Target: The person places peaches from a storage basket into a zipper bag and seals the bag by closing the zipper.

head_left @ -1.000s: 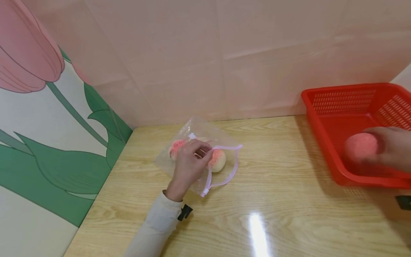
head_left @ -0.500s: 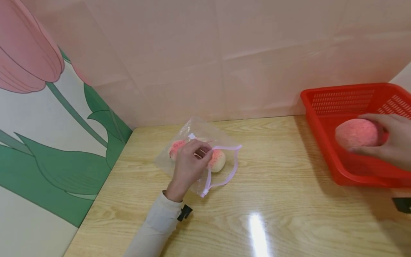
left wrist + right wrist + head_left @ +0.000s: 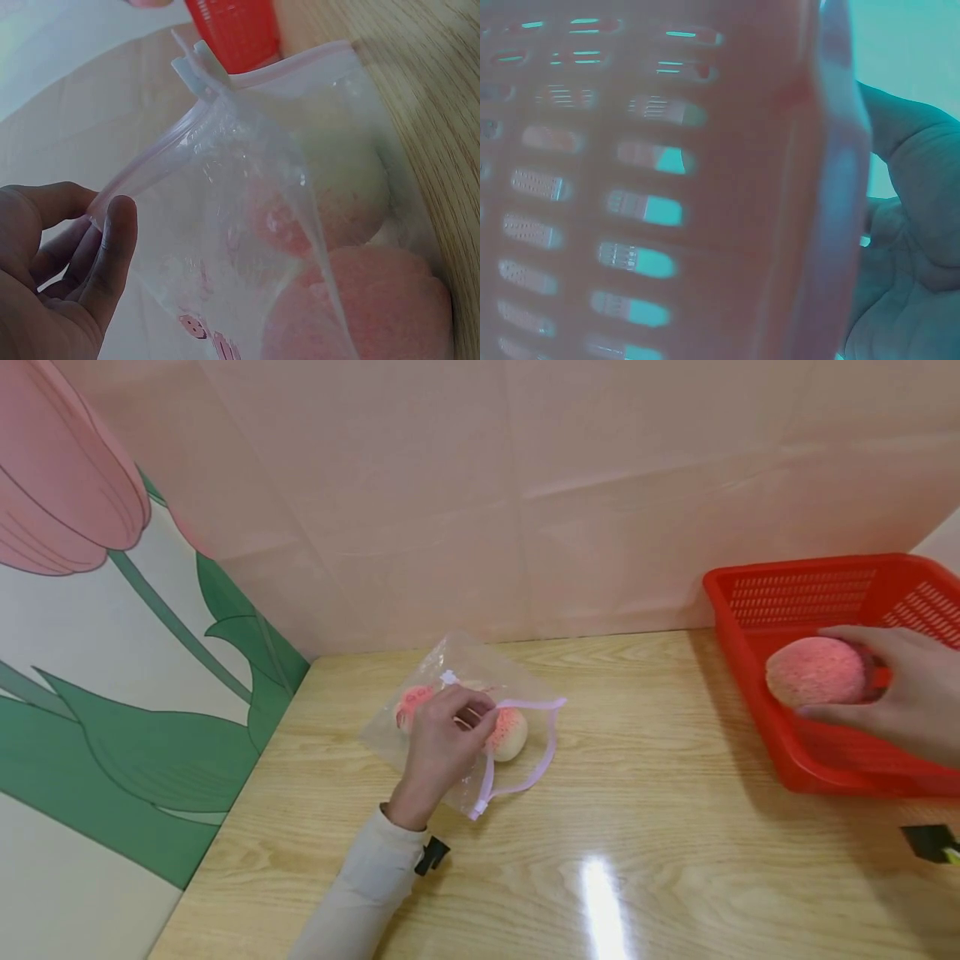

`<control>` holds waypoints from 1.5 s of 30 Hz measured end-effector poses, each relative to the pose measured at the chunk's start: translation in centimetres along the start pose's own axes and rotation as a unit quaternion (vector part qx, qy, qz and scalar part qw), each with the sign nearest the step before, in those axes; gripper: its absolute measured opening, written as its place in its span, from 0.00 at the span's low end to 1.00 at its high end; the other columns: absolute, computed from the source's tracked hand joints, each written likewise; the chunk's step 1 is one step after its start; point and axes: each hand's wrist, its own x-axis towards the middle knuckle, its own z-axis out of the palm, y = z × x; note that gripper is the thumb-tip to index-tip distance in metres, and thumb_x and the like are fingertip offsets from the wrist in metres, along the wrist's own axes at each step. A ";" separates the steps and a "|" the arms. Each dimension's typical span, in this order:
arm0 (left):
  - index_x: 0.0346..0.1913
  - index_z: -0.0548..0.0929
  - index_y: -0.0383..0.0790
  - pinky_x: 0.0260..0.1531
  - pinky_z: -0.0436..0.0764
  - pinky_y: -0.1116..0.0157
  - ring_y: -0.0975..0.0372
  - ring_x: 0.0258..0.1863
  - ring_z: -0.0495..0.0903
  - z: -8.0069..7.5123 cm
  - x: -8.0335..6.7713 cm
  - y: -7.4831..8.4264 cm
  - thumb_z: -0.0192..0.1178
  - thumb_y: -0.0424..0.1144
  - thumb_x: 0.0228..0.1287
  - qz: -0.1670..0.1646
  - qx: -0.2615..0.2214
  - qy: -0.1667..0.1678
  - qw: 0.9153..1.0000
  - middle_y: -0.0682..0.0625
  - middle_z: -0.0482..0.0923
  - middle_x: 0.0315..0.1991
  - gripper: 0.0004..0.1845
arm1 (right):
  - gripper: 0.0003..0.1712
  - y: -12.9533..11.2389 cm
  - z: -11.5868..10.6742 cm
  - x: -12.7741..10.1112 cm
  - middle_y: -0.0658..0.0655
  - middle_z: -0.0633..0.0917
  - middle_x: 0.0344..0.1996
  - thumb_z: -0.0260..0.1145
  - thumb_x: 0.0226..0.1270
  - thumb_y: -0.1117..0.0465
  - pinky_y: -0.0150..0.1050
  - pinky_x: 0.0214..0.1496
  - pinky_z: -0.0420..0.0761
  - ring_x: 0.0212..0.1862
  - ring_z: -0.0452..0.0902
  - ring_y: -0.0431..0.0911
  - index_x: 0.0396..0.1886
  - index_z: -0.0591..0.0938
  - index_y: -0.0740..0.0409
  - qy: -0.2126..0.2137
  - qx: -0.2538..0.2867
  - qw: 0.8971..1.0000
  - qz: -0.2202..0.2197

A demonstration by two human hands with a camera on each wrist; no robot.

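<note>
A clear zip bag [image 3: 525, 695] with a pink zip edge lies on the table, its mouth spread toward the right. My left hand [image 3: 447, 727] pinches the rim of the mouth between thumb and fingers, as the left wrist view also shows on the bag [image 3: 225, 172]. Inside are a pink-and-cream peach [image 3: 508, 735] near the mouth and another peach [image 3: 412, 703] deeper in, partly behind the hand. My right hand [image 3: 911, 693] grips a fuzzy pink peach [image 3: 816, 672] above the red basket. In the right wrist view the basket's wall hides that peach and part of the hand [image 3: 922, 202].
The red plastic basket [image 3: 757, 727] with slotted walls stands at the table's right, its rim raised between the right hand and the bag. A pink-covered wall [image 3: 420, 527] bounds the back of the wooden table [image 3: 645, 827]. A tulip-painted panel [image 3: 150, 693] stands at left.
My right hand has lifted the pink peach from low in the basket and carried it slightly left toward the basket's near-left rim. The left hand and bag stay put.
</note>
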 end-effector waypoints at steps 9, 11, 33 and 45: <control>0.36 0.86 0.40 0.32 0.85 0.73 0.62 0.28 0.84 0.0 0.0 0.1 0.69 0.34 0.61 0.005 -0.005 -0.001 1.000 0.48 0.84 0.32 0.03 | 0.64 -0.6 -0.3 -0.4 0.78 0.66 0.59 0.87 0.35 0.56 0.77 0.50 0.70 0.53 0.59 0.72 0.72 0.61 0.66 0.000 -0.003 1.000 -0.016; 0.36 0.86 0.40 0.32 0.85 0.73 0.62 0.28 0.84 0.0 0.0 0.1 0.69 0.34 0.61 0.005 -0.005 -0.001 1.000 0.48 0.84 0.32 0.03 | 0.64 -0.6 -0.3 -0.4 0.78 0.66 0.58 0.87 0.34 0.58 0.76 0.49 0.72 0.53 0.59 0.72 0.72 0.61 0.66 -0.002 -0.001 1.000 -0.022; 0.35 0.86 0.38 0.31 0.85 0.71 0.62 0.27 0.85 0.0 0.1 0.2 0.69 0.34 0.61 0.007 -0.009 0.003 1.000 0.48 0.84 0.31 0.02 | 0.64 -0.4 -0.2 -0.2 0.75 0.67 0.59 0.88 0.33 0.60 0.71 0.44 0.79 0.50 0.64 0.69 0.72 0.63 0.64 -0.004 0.009 0.998 -0.060; 0.35 0.86 0.38 0.31 0.85 0.72 0.62 0.28 0.84 0.0 0.0 0.2 0.68 0.34 0.61 0.004 -0.004 0.000 1.000 0.48 0.84 0.31 0.03 | 0.61 -1.2 -0.3 -0.4 0.75 0.69 0.59 0.88 0.35 0.57 0.74 0.46 0.76 0.51 0.63 0.70 0.70 0.65 0.65 0.003 0.021 0.998 -0.052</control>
